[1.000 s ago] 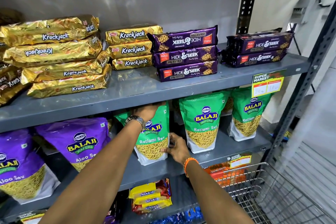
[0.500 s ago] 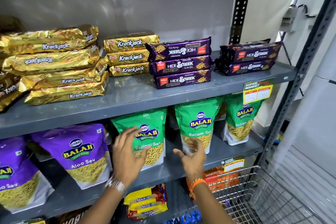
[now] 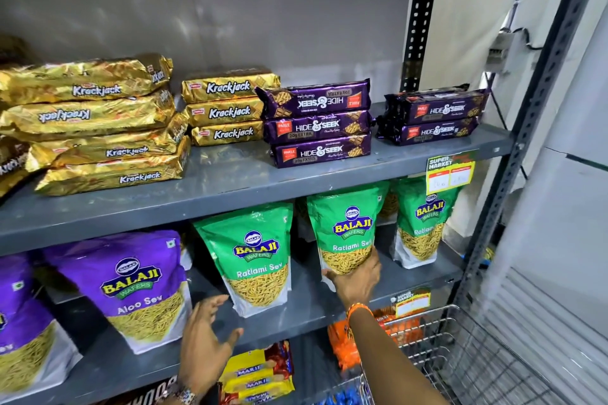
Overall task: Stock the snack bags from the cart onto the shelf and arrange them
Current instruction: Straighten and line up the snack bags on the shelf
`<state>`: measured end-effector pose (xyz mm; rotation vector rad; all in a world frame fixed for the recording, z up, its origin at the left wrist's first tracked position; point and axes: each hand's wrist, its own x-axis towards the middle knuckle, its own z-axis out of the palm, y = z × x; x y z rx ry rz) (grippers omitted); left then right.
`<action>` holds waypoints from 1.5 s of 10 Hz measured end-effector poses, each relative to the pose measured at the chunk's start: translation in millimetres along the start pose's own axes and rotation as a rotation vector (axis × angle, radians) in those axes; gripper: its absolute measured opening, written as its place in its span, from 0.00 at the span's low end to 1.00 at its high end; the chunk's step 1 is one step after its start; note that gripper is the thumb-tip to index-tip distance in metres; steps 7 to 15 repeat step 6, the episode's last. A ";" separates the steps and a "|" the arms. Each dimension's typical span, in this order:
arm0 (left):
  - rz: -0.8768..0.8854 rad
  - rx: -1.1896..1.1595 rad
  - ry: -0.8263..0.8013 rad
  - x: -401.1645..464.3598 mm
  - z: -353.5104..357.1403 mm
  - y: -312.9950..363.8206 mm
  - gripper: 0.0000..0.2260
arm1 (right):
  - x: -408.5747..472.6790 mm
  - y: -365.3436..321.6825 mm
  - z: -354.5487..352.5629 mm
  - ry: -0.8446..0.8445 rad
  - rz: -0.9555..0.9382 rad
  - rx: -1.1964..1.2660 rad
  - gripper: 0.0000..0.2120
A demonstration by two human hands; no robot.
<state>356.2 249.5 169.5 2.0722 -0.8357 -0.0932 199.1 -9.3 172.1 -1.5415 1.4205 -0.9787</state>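
Observation:
Three green Balaji Ratlami Sev bags stand upright on the middle shelf (image 3: 306,309): a left one (image 3: 253,256), a middle one (image 3: 345,233) and a right one (image 3: 424,223). My right hand (image 3: 358,279) presses against the lower front of the middle bag, fingers spread on it. My left hand (image 3: 207,335) hovers open in front of the shelf edge, just left of the left green bag and apart from it. Purple Aloo Sev bags (image 3: 131,286) stand further left. The wire cart (image 3: 460,355) is at lower right.
The upper shelf (image 3: 230,187) carries stacks of gold Krackjack packs (image 3: 98,122) and purple Hide & Seek packs (image 3: 319,125). Marie biscuit packs (image 3: 260,371) and orange packs (image 3: 345,345) sit on the lowest shelf. A perforated steel upright (image 3: 513,154) bounds the right side.
Both hands let go of the left green bag and drew back. My right hand then shifted right onto the middle green bag, while my left hand dropped lower and stays open.

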 end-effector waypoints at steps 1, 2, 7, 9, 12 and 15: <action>0.009 -0.004 -0.003 -0.5 -7.8 0.5 0.30 | 1.5 -0.1 1.4 0.009 -0.021 -0.015 0.61; 0.006 0.004 -0.008 -2.5 -12.1 -0.8 0.30 | 0.0 -0.4 1.4 0.010 -0.031 -0.014 0.61; 0.042 0.024 -0.030 -14.6 -31.4 3.9 0.29 | -4.2 -1.3 -5.6 -0.018 -0.034 0.032 0.61; 0.042 0.024 -0.030 -14.6 -31.4 3.9 0.29 | -4.2 -1.3 -5.6 -0.018 -0.034 0.032 0.61; 0.042 0.024 -0.030 -14.6 -31.4 3.9 0.29 | -4.2 -1.3 -5.6 -0.018 -0.034 0.032 0.61; 0.042 0.024 -0.030 -14.6 -31.4 3.9 0.29 | -4.2 -1.3 -5.6 -0.018 -0.034 0.032 0.61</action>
